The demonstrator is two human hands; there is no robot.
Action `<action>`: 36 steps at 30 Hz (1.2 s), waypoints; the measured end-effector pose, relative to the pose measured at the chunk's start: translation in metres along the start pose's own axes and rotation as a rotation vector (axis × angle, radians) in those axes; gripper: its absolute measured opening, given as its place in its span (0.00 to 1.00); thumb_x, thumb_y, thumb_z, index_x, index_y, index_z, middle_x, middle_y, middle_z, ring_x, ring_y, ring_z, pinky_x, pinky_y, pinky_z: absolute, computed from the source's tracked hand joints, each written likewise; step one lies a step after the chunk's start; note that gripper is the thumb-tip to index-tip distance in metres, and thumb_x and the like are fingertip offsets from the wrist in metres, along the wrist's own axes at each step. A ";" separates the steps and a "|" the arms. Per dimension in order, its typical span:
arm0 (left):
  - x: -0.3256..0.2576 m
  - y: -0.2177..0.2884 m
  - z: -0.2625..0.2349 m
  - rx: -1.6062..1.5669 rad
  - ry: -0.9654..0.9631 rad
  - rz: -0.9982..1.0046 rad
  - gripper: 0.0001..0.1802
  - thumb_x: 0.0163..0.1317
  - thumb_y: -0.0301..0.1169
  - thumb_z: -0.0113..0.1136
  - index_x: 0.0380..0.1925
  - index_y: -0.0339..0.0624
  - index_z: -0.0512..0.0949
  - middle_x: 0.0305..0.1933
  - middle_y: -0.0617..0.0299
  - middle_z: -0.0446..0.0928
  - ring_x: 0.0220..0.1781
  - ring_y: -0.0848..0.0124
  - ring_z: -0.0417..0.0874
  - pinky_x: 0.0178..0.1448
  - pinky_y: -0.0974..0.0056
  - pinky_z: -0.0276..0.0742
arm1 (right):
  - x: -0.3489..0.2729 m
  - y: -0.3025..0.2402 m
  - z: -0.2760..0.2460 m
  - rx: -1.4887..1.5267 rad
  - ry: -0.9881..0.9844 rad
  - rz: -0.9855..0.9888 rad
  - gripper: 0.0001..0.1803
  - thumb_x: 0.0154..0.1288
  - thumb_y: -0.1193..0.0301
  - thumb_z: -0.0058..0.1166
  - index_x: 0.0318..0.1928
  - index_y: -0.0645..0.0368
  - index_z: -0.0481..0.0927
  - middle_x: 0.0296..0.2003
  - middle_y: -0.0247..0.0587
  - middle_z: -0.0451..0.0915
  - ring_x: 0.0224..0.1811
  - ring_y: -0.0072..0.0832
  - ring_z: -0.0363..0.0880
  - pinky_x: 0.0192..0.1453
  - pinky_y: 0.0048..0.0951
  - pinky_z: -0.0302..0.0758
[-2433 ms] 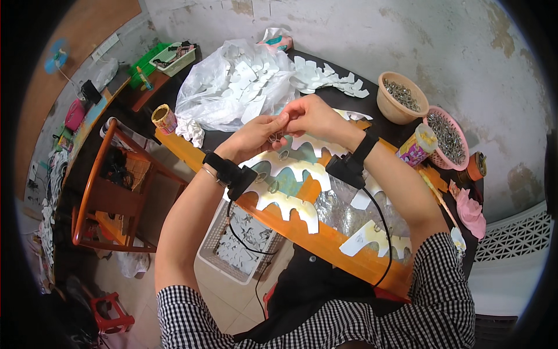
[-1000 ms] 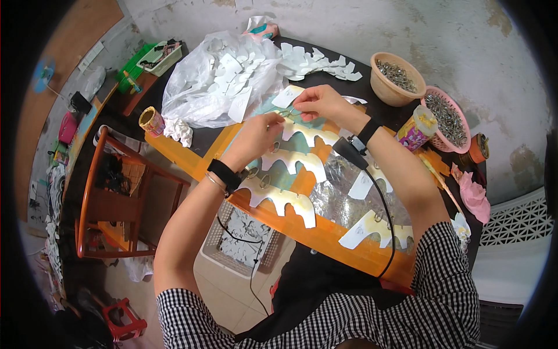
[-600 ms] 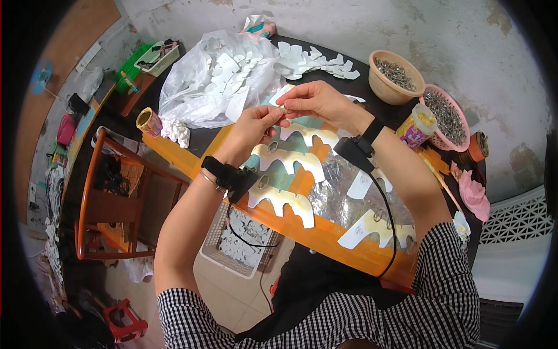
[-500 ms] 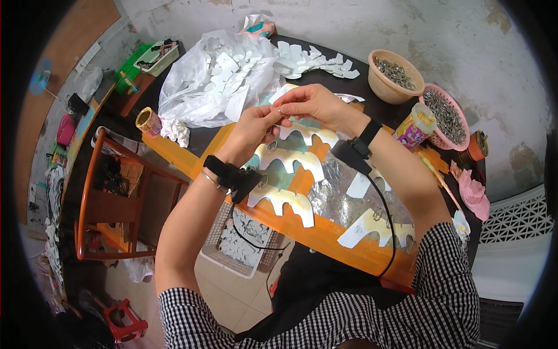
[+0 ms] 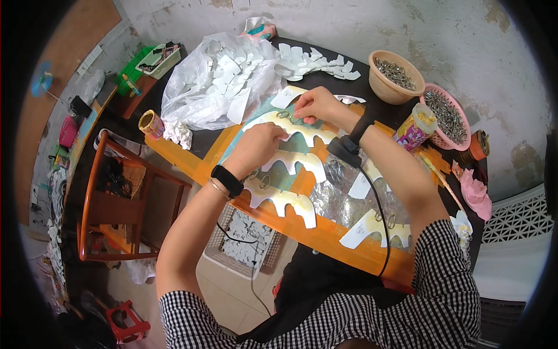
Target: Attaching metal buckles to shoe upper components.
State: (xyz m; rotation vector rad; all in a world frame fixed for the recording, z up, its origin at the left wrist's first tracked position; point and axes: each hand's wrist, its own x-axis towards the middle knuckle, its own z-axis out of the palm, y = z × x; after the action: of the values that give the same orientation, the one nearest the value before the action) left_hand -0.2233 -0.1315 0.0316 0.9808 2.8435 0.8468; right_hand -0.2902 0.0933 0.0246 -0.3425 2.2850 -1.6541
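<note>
My right hand (image 5: 321,107) is closed in a pinch over a white scalloped piece (image 5: 270,118) smeared with yellow. A small metal ring (image 5: 295,120) is at its fingertips, and another metal ring (image 5: 282,114) lies on the piece just left of it. Lower and to the left, my left hand (image 5: 258,145) is closed with its fingers curled over the same sheet. Its fingertips are mostly hidden, so what it holds cannot be made out. Nearer me lie more such pieces; one white piece (image 5: 290,203) carries a metal ring (image 5: 265,182).
A clear bag (image 5: 186,93) of white cut-outs stands back left. Back right are a beige bowl (image 5: 381,87) and a pink basket (image 5: 462,142) of metal parts, beside a yellow-stained tub (image 5: 410,129). A brush (image 5: 439,174) lies at right. A wooden chair (image 5: 110,215) stands left.
My hands were together above the sheet, handling a small ring. They have come apart and lowered to the pieces, the left one nearer me and the right one slightly to the right.
</note>
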 end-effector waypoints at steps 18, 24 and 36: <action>0.016 0.001 0.000 0.066 -0.037 -0.013 0.19 0.57 0.21 0.52 0.47 0.43 0.83 0.34 0.50 0.83 0.38 0.52 0.84 0.44 0.55 0.77 | 0.004 -0.006 0.012 -0.452 0.025 -0.055 0.05 0.49 0.78 0.68 0.26 0.65 0.84 0.20 0.39 0.81 0.20 0.20 0.76 0.25 0.27 0.71; 0.023 0.005 0.008 0.176 -0.068 -0.015 0.18 0.56 0.24 0.54 0.46 0.50 0.85 0.37 0.47 0.83 0.42 0.51 0.84 0.46 0.51 0.79 | 0.002 -0.002 0.014 -0.559 0.083 -0.162 0.06 0.47 0.75 0.68 0.25 0.63 0.85 0.21 0.40 0.82 0.23 0.25 0.78 0.29 0.31 0.73; 0.033 0.012 0.002 0.244 -0.098 0.029 0.12 0.57 0.25 0.57 0.39 0.47 0.86 0.35 0.45 0.81 0.44 0.53 0.82 0.48 0.54 0.79 | -0.004 0.016 0.000 -0.398 0.153 -0.258 0.05 0.49 0.76 0.64 0.30 0.63 0.85 0.27 0.48 0.84 0.31 0.35 0.84 0.38 0.34 0.77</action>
State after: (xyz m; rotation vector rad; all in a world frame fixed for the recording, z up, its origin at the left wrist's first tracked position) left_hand -0.2430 -0.1036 0.0415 1.0564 2.9026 0.4451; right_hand -0.2863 0.0996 0.0098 -0.6428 2.7866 -1.3590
